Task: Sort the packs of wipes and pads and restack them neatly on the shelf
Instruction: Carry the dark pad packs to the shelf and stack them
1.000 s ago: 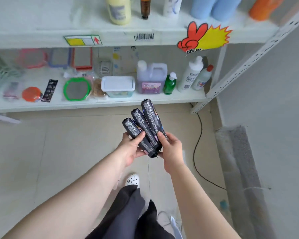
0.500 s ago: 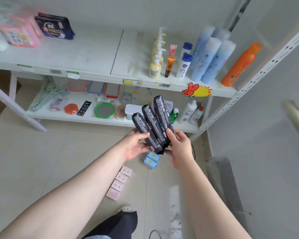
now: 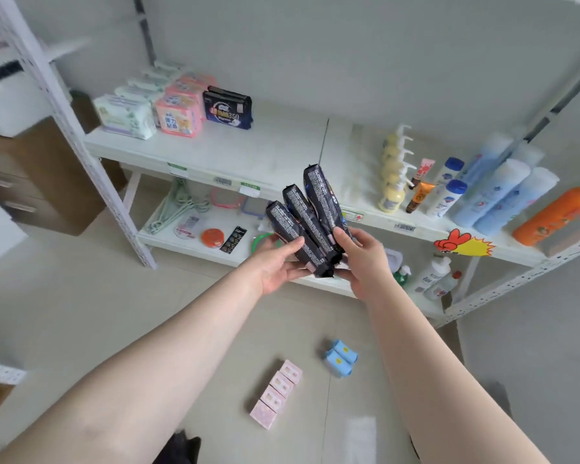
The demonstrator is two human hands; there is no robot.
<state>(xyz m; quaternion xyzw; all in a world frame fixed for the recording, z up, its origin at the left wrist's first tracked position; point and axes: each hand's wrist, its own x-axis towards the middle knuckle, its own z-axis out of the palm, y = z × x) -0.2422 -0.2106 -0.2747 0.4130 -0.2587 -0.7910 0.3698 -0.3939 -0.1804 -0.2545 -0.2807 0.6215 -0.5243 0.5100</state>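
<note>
Three dark navy pad packs (image 3: 310, 219) are fanned out edge-on between my two hands, in front of the white shelf (image 3: 265, 155). My left hand (image 3: 278, 262) grips them from the left, thumb across the lowest pack. My right hand (image 3: 365, 262) holds their lower right end. On the shelf's left part stand white-green wipe packs (image 3: 124, 117), pink packs (image 3: 180, 115) and one matching navy pad pack (image 3: 228, 108). On the floor lie a row of small pink packs (image 3: 277, 393) and two small blue packs (image 3: 340, 358).
Pump bottles (image 3: 394, 175), blue bottles (image 3: 503, 192) and an orange bottle (image 3: 556, 216) fill the shelf's right part. The lower shelf (image 3: 181, 241) carries hangers, mirrors and detergent bottles. A metal upright (image 3: 81, 145) stands at left, a cardboard box (image 3: 41, 182) beyond it.
My view has tilted up and left, bringing the upper shelf's stacked packs into sight. Both hands keep the three navy packs and have risen with them toward the shelf.
</note>
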